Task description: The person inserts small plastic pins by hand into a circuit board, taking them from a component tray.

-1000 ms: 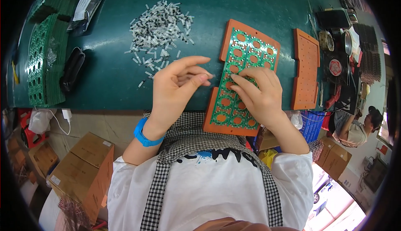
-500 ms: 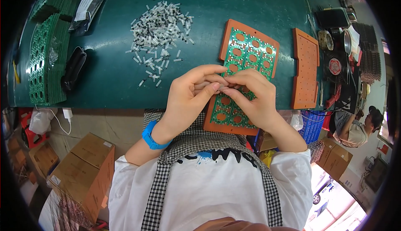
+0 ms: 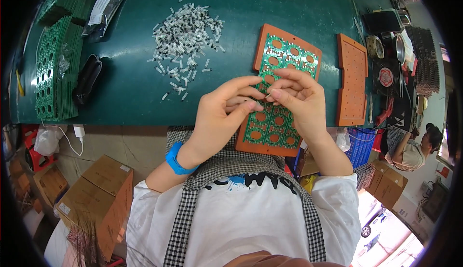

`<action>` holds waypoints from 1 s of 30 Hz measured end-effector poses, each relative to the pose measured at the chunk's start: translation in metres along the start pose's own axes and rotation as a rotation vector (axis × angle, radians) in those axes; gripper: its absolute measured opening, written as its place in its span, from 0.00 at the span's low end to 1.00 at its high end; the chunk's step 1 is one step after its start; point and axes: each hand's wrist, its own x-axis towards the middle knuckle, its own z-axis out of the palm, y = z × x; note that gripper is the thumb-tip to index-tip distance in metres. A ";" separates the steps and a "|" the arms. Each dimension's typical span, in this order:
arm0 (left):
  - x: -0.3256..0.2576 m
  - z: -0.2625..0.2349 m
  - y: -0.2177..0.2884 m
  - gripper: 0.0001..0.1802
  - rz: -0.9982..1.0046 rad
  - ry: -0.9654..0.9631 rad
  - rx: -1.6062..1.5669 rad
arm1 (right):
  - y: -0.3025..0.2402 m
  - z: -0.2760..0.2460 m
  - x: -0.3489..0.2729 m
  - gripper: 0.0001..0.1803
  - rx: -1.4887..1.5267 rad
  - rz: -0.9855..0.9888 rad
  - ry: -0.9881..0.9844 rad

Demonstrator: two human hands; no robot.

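Observation:
Both hands hover close together over a green circuit board panel with rows of round holes, which lies on an orange fixture plate. My left hand has its fingers curled and its thumb pressed in; something small and pale shows at the thumb tip, too small to name. Thumb and forefinger of my right hand pinch a small thin part, its kind unclear. Left of the fixture lies a loose pile of small clear tubes with dark ends. My hands cover the middle of the panel.
A second orange plate lies to the right, beside tools and containers. Stacked green boards, a black case and a plastic bag are on the left. Cardboard boxes stand below. Another person is at far right.
My hands, whose fingertips met before, are now slightly apart. The right hand has moved up and to the right, with the thin part showing between its fingertips.

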 end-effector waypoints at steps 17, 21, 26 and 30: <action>0.002 -0.015 -0.003 0.19 0.042 0.105 0.015 | -0.002 -0.011 -0.011 0.06 -1.022 -0.506 -0.039; 0.007 -0.029 -0.004 0.16 0.074 0.107 0.029 | 0.005 -0.008 -0.017 0.05 -1.111 -0.502 -0.147; 0.007 -0.030 -0.004 0.16 0.069 0.099 0.035 | 0.009 -0.011 -0.016 0.07 -1.114 -0.534 -0.167; 0.004 -0.027 -0.005 0.15 0.084 0.140 0.106 | 0.005 -0.011 -0.015 0.07 -1.118 -0.579 -0.181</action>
